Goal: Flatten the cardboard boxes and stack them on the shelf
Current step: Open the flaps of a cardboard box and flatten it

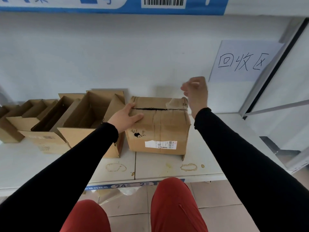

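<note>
While the closed box (158,126) sits on the white shelf (197,158) just right of the open boxes (66,121), its top seam is split and clear tape (175,102) is lifting at the right end. Left hand (127,114) lies flat on the top left, fingers straight, likely steadying the box. Right hand (196,92) is raised over the far right corner, fingers curled, seemingly pinching the tape to peel it; blur, grip unclear. Paper sign (242,61) hangs on the wall behind.
</note>
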A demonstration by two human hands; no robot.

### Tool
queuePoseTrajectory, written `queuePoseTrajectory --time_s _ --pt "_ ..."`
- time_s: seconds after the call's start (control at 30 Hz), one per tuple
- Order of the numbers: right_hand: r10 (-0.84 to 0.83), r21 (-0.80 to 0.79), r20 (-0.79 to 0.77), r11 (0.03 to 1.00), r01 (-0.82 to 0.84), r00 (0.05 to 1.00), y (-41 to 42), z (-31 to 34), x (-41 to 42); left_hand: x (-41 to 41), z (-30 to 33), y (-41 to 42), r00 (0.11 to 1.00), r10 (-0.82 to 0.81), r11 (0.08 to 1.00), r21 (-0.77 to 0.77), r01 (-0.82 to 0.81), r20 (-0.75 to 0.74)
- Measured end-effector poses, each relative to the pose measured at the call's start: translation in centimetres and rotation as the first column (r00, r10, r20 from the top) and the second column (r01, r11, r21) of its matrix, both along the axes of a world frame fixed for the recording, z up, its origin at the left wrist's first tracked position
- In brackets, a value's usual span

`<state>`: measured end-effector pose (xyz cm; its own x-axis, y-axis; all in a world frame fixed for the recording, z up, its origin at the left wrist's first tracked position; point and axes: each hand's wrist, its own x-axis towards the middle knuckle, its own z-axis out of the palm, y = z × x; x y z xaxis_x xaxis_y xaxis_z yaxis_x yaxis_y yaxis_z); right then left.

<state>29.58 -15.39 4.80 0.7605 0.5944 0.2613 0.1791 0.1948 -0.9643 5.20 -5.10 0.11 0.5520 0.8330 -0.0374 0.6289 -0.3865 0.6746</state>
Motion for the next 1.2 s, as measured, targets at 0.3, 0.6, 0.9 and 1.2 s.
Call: queuePoseTrajectory --time_s 0.3,0.6,0.9,1.2 --pt "0.578 -0.686 0.502 0.719 -0.11 0.644 -0.2 -1.5 -1.4 2.8 0.7 -0.2 0.927 -0.17 0.882 0.368 0.295 -0.336" --pt "0.487 -0.592 0.797 0.746 0.305 0.358 0.9 -3.4 -2.0 3.7 0.0 -1.9 0.891 -0.166 0.875 0.354 0.331 -0.422" --pt "-0.049 0.027 -0.34 0.998 0.062 0.939 -3.2 -1.8 3.0 4.0 -0.3 -2.4 0.903 -0.093 0.892 0.367 0.262 -0.42" --pt "0.196 -0.427 -0.06 0.881 -0.203 0.979 -2.7 -4.9 2.0 4.2 -0.6 -2.6 0.901 -0.067 0.891 0.381 0.248 -0.429"
